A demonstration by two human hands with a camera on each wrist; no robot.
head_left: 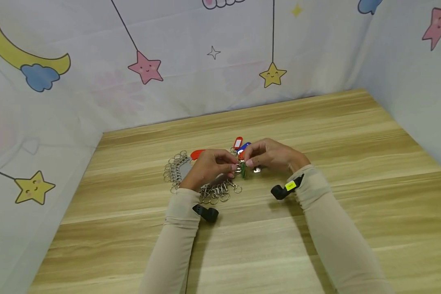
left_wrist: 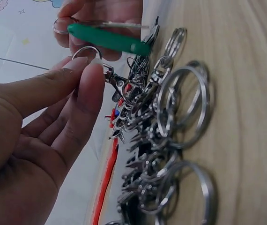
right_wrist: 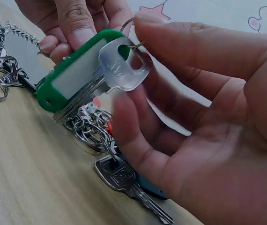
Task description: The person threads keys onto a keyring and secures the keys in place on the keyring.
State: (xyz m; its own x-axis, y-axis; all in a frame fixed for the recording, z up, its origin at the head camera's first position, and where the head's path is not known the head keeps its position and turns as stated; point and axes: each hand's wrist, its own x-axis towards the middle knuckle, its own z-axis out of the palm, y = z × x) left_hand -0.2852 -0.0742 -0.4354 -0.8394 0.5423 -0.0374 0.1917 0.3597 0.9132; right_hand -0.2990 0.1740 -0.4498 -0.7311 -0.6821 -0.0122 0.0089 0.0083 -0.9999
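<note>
My right hand (head_left: 273, 155) pinches a thin split ring (right_wrist: 136, 45) between thumb and fingers. From that ring hang a silver key (right_wrist: 124, 68) and a green key tag (right_wrist: 75, 70) with a pale label window. Facing it, my left hand (head_left: 211, 165) pinches a metal key ring (left_wrist: 87, 48) between thumb and forefinger; a swivel snap hook (left_wrist: 118, 83) shows just beyond the fingertips. The two hands are close together, with the green tag between them in the head view. Below the right fingers lies another key (right_wrist: 122, 176) on the wooden table.
A grey plate (head_left: 185, 169) is ringed by many snap hooks with rings (head_left: 174, 169), partly behind my left hand. A red piece (head_left: 197, 154) sits at its far edge. A red key tag (head_left: 238, 142) and a blue tag (head_left: 243, 148) lie behind the hands. A printed curtain (head_left: 191, 94) borders the table.
</note>
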